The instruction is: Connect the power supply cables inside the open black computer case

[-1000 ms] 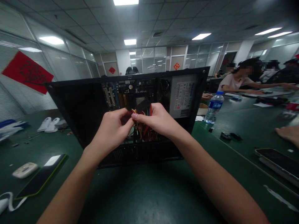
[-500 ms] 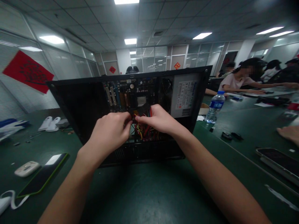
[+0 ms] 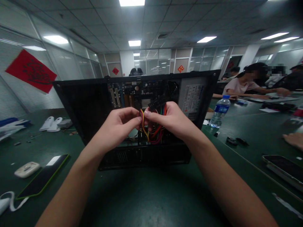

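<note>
An open black computer case stands on the green table, its motherboard and grey power supply showing inside. In front of the opening, my left hand and my right hand meet, both pinched on a bundle of red, yellow and orange power cables. A black connector sticks up above my right hand's fingers. The cables hang down into the case between my wrists.
A phone with a green edge and a white remote lie at left. A water bottle stands right of the case. Another phone lies at far right near another person's hand. People sit at a far table.
Both hands have risen a little with the cable bundle, and the black connector now stands higher above my right hand. The view has shifted slightly to the left.
</note>
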`<state>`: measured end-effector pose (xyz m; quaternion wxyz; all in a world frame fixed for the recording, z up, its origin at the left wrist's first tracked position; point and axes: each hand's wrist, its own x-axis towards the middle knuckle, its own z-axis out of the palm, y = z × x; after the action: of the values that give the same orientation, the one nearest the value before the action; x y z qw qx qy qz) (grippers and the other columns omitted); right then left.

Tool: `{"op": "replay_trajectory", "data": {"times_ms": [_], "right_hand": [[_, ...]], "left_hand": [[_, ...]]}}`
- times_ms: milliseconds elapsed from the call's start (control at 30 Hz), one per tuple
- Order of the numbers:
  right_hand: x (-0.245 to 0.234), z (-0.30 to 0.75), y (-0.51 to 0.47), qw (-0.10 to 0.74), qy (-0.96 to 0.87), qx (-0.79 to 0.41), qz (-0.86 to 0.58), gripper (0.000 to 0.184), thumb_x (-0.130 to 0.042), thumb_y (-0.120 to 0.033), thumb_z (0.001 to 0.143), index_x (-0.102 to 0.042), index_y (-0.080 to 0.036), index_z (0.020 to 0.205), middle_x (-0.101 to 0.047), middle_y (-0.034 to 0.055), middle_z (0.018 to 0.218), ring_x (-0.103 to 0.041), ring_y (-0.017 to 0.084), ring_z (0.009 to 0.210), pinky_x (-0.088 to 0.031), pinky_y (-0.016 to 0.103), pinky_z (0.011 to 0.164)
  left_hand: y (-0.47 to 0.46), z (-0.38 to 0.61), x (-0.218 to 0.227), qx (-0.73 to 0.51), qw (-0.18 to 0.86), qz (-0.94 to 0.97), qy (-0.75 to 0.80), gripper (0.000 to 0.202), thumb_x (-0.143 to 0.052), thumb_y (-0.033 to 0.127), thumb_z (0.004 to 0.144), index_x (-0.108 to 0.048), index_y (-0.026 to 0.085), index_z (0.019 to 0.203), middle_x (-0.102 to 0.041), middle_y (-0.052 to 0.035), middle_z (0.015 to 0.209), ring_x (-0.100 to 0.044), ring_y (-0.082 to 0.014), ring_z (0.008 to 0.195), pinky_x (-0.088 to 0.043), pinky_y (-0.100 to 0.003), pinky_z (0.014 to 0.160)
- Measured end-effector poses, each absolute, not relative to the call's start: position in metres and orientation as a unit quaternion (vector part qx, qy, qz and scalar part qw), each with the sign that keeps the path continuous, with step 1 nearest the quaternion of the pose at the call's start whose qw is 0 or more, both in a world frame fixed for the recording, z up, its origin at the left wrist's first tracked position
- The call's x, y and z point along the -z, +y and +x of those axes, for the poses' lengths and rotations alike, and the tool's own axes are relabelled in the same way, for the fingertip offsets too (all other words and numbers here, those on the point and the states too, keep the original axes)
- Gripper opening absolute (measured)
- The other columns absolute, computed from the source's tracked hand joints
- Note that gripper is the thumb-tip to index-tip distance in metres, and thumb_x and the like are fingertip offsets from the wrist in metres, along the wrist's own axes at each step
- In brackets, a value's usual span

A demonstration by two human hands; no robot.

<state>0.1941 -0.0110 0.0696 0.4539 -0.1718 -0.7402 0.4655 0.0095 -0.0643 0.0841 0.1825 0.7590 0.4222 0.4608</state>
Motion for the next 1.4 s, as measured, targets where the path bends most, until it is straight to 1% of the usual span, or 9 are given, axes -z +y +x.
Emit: {"op": "replay_trajectory", "data": {"times_ms": [200,400,567,800,933,1033,1133,1300,1400], "right_hand": [[-0.069,0.196,-0.012,0.464,-0.763,-0.421,-0.158,0.033,-0.078,-0.049,0.079,-0.07,-0.017,0.082,-0.069,0.0025,0.076,-0.064,0.017,0.072,-0.051,0.028,0.065],[-0.069,0.196,-0.012,0.475,-0.766,-0.401,-0.164,0.034,-0.079,-0.049,0.079,-0.071,-0.016,0.082,-0.069,0.003,0.078,-0.063,0.017,0.074,-0.049,0.028,0.066],[-0.07,0.196,-0.01,0.466,-0.787,-0.37,-0.162,0.038,-0.076,-0.051,0.082,-0.071,-0.014,0.085,-0.068,0.0033,0.077,-0.062,0.017,0.075,-0.049,0.027,0.065],[-0.069,0.203,-0.005,0.432,-0.82,-0.343,-0.155,0.038,-0.074,-0.05,0.084,-0.07,-0.013,0.086,-0.068,0.003,0.08,-0.061,0.016,0.074,-0.047,0.025,0.062],[-0.071,0.206,-0.007,0.429,-0.824,-0.34,-0.149,0.037,-0.073,-0.05,0.085,-0.069,-0.013,0.084,-0.067,0.0027,0.079,-0.061,0.016,0.075,-0.047,0.024,0.061],[-0.072,0.208,-0.008,0.429,-0.824,-0.343,-0.143,0.037,-0.072,-0.05,0.086,-0.069,-0.013,0.087,-0.069,0.0032,0.081,-0.062,0.016,0.077,-0.048,0.025,0.063],[-0.073,0.208,-0.007,0.425,-0.82,-0.358,-0.139,0.035,-0.072,-0.048,0.087,-0.07,-0.013,0.089,-0.069,0.0032,0.081,-0.063,0.016,0.076,-0.049,0.025,0.063],[-0.068,0.202,-0.002,0.432,-0.818,-0.356,-0.129,0.029,-0.072,-0.042,0.088,-0.071,-0.013,0.09,-0.07,0.0033,0.084,-0.064,0.017,0.08,-0.05,0.027,0.068],[-0.063,0.197,0.002,0.454,-0.815,-0.33,-0.142,0.026,-0.074,-0.038,0.085,-0.071,-0.013,0.091,-0.071,0.0042,0.088,-0.064,0.018,0.085,-0.051,0.028,0.071]], "left_hand": [[-0.065,0.01,-0.083,-0.447,0.175,0.761,0.436,0.022,-0.063,0.034,0.087,-0.072,0.017,0.077,-0.071,-0.0036,0.075,-0.067,-0.0202,0.075,-0.057,-0.032,0.07],[-0.069,0.01,-0.085,-0.438,0.163,0.767,0.44,0.025,-0.068,0.04,0.086,-0.077,0.017,0.083,-0.075,-0.0046,0.079,-0.071,-0.0244,0.083,-0.059,-0.034,0.073],[-0.072,0.008,-0.085,-0.414,0.138,0.773,0.46,0.027,-0.068,0.041,0.087,-0.08,0.016,0.09,-0.077,-0.0049,0.084,-0.072,-0.024,0.083,-0.059,-0.032,0.072],[-0.07,0.006,-0.084,-0.383,0.171,0.787,0.452,0.033,-0.07,0.045,0.086,-0.08,0.017,0.099,-0.078,-0.0066,0.091,-0.072,-0.026,0.093,-0.06,-0.034,0.08],[-0.066,0.009,-0.081,-0.391,0.193,0.786,0.438,0.033,-0.07,0.046,0.085,-0.078,0.015,0.097,-0.077,-0.0069,0.088,-0.072,-0.0242,0.087,-0.059,-0.033,0.075],[-0.064,0.01,-0.081,-0.401,0.184,0.788,0.43,0.032,-0.069,0.044,0.086,-0.077,0.014,0.094,-0.077,-0.0066,0.086,-0.07,-0.0213,0.08,-0.058,-0.03,0.07],[-0.065,0.01,-0.081,-0.399,0.139,0.797,0.433,0.028,-0.065,0.041,0.089,-0.076,0.014,0.091,-0.076,-0.0056,0.083,-0.068,-0.019,0.075,-0.055,-0.028,0.067],[-0.07,0.014,-0.08,-0.392,-0.048,0.783,0.48,0.023,-0.064,0.033,0.089,-0.074,0.014,0.081,-0.073,-0.0046,0.075,-0.063,-0.0169,0.066,-0.046,-0.026,0.06],[-0.071,0.018,-0.077,-0.386,-0.1,0.772,0.494,0.02,-0.063,0.029,0.088,-0.074,0.014,0.081,-0.073,-0.005,0.076,-0.063,-0.0171,0.066,-0.045,-0.026,0.06]]}}
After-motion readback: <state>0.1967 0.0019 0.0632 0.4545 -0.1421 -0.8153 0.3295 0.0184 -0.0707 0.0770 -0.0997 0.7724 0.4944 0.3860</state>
